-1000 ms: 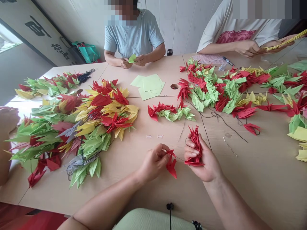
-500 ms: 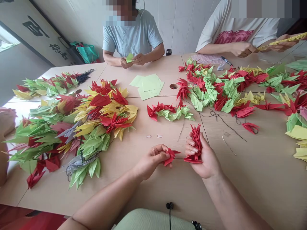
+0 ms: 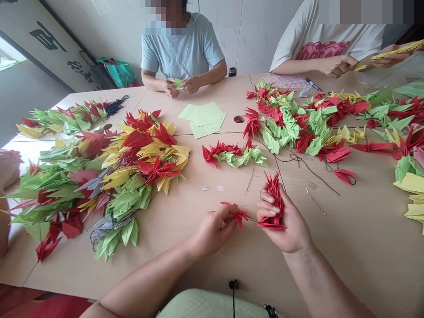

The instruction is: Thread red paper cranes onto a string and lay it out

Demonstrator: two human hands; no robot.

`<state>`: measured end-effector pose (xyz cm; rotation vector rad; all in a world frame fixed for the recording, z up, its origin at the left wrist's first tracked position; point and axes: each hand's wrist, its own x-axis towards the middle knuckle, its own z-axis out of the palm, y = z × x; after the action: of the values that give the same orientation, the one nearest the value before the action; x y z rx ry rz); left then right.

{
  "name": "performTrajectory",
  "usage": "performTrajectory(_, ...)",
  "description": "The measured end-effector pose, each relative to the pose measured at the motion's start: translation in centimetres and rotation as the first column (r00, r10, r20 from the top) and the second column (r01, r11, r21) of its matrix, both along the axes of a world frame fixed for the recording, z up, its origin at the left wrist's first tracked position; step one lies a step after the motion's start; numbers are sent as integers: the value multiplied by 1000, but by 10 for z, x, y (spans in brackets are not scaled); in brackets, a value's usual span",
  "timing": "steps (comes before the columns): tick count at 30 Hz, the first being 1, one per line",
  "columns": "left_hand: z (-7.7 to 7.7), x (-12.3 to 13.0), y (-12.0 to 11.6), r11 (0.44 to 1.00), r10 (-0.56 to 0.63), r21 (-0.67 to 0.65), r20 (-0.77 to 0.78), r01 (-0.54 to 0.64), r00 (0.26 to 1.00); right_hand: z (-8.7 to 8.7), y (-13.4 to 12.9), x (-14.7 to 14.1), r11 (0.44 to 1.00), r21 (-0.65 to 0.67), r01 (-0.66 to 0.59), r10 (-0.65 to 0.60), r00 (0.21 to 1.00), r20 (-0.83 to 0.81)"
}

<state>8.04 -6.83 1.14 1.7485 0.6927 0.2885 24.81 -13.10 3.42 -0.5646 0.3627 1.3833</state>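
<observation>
My left hand (image 3: 213, 233) is closed on a red folded paper crane (image 3: 241, 215), gripped near its body between thumb and fingers. My right hand (image 3: 293, 225) wraps round a tight stack of red paper cranes (image 3: 275, 196), held upright in the palm. A thin thread or needle spans the small gap between the crane and the stack. Just beyond the hands lies a short string of red and green cranes (image 3: 236, 154). A needle with thread (image 3: 316, 201) rests on the table to the right of my right hand.
Heaps of colourful paper cranes (image 3: 145, 145) cover the left side, and more strings (image 3: 288, 119) lie at the back right. Green paper sheets (image 3: 207, 118) sit mid-table near a round hole (image 3: 239, 119). Two people across the table (image 3: 232, 185) handle green and yellow paper.
My left hand has turned over and its crane now points another way. My right hand has shifted slightly right and down with the stack. A co-worker's hand now holds a separate yellow piece.
</observation>
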Motion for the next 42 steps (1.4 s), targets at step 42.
performTrajectory(42,-6,-4,-2,817,-165,555,-41,160,985,-19,4,-35,997,-76,34,-10,953,303)
